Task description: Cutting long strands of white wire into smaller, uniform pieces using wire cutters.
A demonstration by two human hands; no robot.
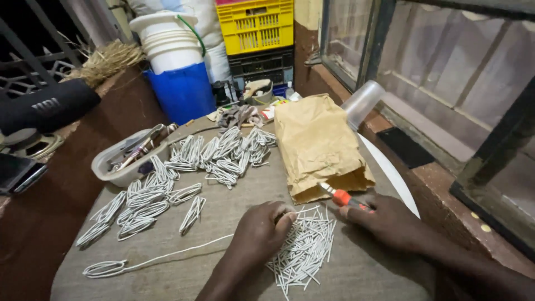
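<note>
Left hand [261, 231] grip pinched on short white wire pieces [305, 248]; right hand [384, 220] clamped around orange-handled cutter [341, 197].

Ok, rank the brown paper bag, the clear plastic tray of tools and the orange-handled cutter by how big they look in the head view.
1. Brown paper bag, the largest.
2. Clear plastic tray of tools, clearly smaller, though about as far from the camera.
3. Orange-handled cutter in the right hand, the smallest; the hand hides part of it.
</note>
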